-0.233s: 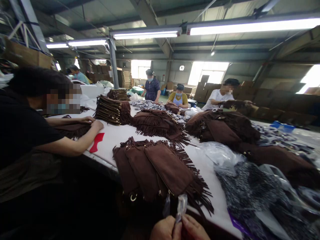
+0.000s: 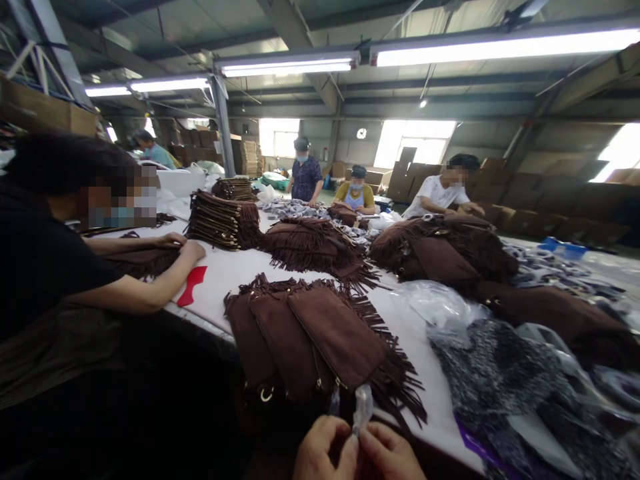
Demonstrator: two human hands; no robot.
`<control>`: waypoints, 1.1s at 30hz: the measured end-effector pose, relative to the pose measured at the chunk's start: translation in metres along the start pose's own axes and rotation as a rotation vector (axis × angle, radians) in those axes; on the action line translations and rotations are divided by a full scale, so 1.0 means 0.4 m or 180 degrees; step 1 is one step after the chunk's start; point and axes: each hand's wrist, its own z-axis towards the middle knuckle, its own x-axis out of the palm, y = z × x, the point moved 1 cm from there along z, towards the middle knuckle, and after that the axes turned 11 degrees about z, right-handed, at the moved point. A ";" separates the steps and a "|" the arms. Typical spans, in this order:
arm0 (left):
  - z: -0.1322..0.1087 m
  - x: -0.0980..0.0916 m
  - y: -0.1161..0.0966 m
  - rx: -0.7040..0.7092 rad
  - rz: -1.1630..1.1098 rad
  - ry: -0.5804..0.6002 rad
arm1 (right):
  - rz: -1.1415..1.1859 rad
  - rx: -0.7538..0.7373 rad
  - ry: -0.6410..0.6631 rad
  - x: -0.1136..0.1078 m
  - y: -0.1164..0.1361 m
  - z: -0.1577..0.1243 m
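- The left hand [image 2: 320,455] and the right hand [image 2: 394,457] are meeting at the bottom edge of the view, each grip clenching, fingertips pinching the lower end of a clear plastic wrapper [image 2: 363,403].
- The wrapper is standing up from between the two hands, hanging in the air over the near edge of the surface [image 2: 225,272] and not resting on it.
- A second bit of clear plastic [image 2: 334,400] is showing just beside it at 11 o'clock; whether a hand is holding it, I cannot tell.
- The work in hand is, by my judgement, getting the wrapper's mouth open, the fingertips rubbing its two layers apart.
- Directly at 12 o'clock, near the hands, a row of brown fringed pouches [image 2: 310,337] is lying overlapped on the surface, with a metal ring [image 2: 267,395] hanging at the near end.
- A next move would call for a parted opening held wide with one hand and the other freed to lift the nearest pouch.
- At 10 o'clock, well apart, a co-worker's hand [image 2: 193,249] is pressing on brown cloth beside a red cutout [image 2: 193,285].
- At 2 o'clock, crumpled clear bags [image 2: 440,303] are lying by dark patterned cloth [image 2: 500,380].
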 end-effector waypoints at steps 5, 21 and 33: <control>0.024 -0.023 -0.028 0.0023 -0.0356 -0.0023 | -0.0755 -0.0287 -0.0231 0.028 0.027 -0.023; 0.040 -0.009 0.005 -0.1314 -0.2061 0.0686 | -0.0350 -0.0312 -0.0164 0.027 0.004 -0.023; 0.037 0.034 0.037 -0.1993 -0.3238 0.1109 | 0.0427 0.0078 0.0300 -0.008 -0.032 0.003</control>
